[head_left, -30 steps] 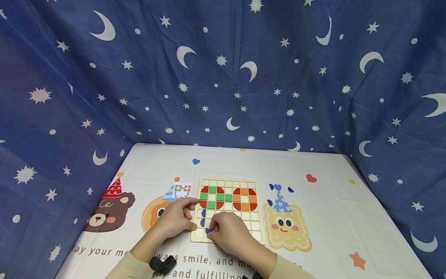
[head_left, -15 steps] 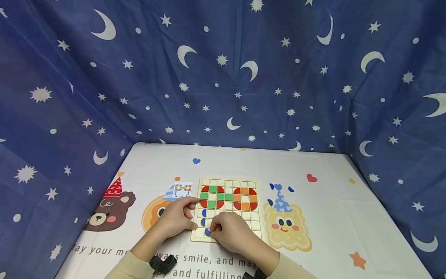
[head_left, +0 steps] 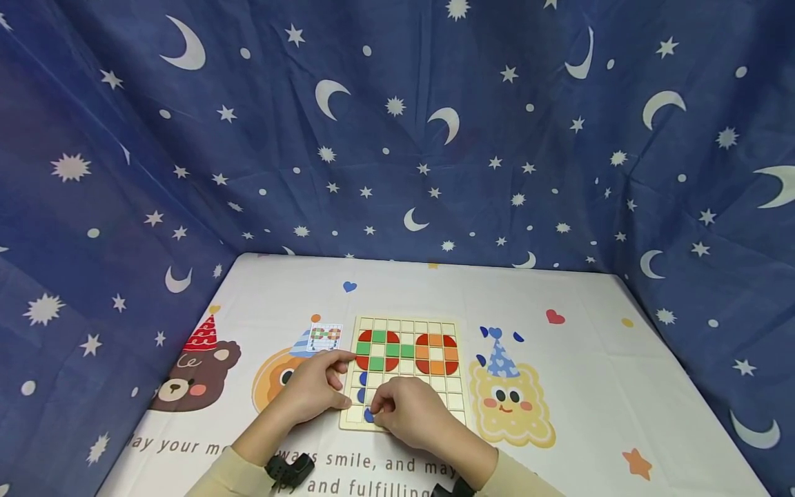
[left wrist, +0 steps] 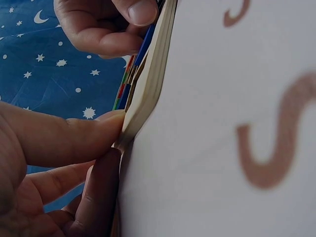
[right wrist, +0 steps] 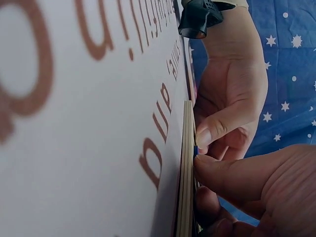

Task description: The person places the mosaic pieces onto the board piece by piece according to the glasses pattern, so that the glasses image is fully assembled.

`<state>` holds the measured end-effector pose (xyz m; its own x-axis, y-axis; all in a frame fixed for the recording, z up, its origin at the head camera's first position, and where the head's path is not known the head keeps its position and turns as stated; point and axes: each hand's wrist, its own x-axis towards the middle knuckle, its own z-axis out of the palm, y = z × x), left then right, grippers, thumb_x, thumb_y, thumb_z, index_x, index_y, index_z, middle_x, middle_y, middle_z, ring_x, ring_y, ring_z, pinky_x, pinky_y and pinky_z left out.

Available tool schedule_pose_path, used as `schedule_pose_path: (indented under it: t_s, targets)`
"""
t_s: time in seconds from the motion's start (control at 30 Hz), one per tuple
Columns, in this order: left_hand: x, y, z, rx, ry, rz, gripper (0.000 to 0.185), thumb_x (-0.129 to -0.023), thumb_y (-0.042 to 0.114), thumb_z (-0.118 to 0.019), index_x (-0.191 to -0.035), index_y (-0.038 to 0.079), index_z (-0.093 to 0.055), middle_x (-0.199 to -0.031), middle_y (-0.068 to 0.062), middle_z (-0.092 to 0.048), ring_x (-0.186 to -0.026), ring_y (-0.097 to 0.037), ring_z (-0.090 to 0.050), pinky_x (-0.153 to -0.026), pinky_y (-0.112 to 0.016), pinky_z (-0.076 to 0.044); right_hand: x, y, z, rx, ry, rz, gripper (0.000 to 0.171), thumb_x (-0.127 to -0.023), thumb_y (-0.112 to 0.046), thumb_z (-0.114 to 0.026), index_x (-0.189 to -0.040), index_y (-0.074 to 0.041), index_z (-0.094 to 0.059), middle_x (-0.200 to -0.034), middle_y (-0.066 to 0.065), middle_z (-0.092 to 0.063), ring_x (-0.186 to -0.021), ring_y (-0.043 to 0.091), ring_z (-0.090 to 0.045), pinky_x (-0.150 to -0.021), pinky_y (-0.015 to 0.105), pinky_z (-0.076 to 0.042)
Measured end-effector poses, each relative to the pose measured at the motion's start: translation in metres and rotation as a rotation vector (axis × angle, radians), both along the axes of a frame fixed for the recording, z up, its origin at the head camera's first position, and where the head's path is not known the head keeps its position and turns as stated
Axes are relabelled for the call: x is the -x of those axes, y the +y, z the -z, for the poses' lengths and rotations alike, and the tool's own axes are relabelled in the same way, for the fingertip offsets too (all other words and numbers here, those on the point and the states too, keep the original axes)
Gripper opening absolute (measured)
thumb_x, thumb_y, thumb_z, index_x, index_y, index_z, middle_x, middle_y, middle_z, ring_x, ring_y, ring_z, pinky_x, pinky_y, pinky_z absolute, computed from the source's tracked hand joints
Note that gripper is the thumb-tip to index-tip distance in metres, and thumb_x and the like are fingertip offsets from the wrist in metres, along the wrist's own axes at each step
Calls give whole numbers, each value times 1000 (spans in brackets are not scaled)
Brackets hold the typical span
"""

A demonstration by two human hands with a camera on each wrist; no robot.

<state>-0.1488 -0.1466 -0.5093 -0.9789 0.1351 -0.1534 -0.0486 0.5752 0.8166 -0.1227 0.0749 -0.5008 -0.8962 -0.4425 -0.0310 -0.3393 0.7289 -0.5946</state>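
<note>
A pale wooden grid board point(head_left: 452, 400) lies on the table, with red, green and orange pieces forming two rounded shapes in its upper part. Two blue half-round pieces sit in its left column area. My left hand point(head_left: 312, 388) rests along the board's left edge, index finger at the side and thumb point(left wrist: 106, 129) near the lower corner. With thumb and index finger, my right hand point(head_left: 413, 414) pinches another blue curved piece point(head_left: 369, 415) over a lower left cell. That piece shows as a blue sliver point(right wrist: 196, 150) in the right wrist view; the fingers partly hide it.
A small pattern card point(head_left: 326, 337) lies beyond the left hand. Several loose blue pieces point(head_left: 518, 337) are right of the board. The white tablecloth point(head_left: 590, 400) carries printed cartoons and lettering. A blue starry curtain point(head_left: 397, 172) encloses the back and sides.
The blue piece under my right fingertips has turned and shifted slightly down toward the lower left cell. The left hand and board have stayed in place.
</note>
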Motion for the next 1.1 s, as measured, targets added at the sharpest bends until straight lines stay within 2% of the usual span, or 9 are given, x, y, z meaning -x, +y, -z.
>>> schedule_pose_path:
  t_s: [0.37,0.57,0.8,1.1]
  targets:
    - [0,-1,1,-6,0,2,77,-65,-2,-97,-135,18,-72,-104,2,-63,-81,-15,-59,-72,-29,-48,1,2,-3,26,-46,-7,18,-83,-14,-86,-82,-29,-75,-67,-16,-55,-65,-1,-49,-62,21,-42]
    - [0,-1,1,-8,1,7,76,-65,-2,-97,-134,17,-72,-104,2,-63,-81,-15,-58,-72,-29,-48,4,7,-6,121,-111,-1,19,-84,-9,-86,-86,-26,-77,-72,-14,-60,-66,0,-53,-64,21,-45]
    - [0,0,-1,-3,1,1,76,-65,-2,-97,-135,17,-72,-104,2,-62,-81,-15,-58,-72,-29,-48,8,19,-10,187,-98,7,19,-83,-6,-87,-90,-22,-79,-78,-13,-64,-69,3,-55,-66,22,-47]
    - [-2,1,-1,-19,-6,2,77,-65,-4,-96,-135,16,-72,-104,0,-61,-81,-16,-57,-72,-29,-48,16,57,-11,196,-87,106,18,-85,-4,-86,-95,-19,-79,-81,-9,-65,-71,9,-56,-65,23,-47]
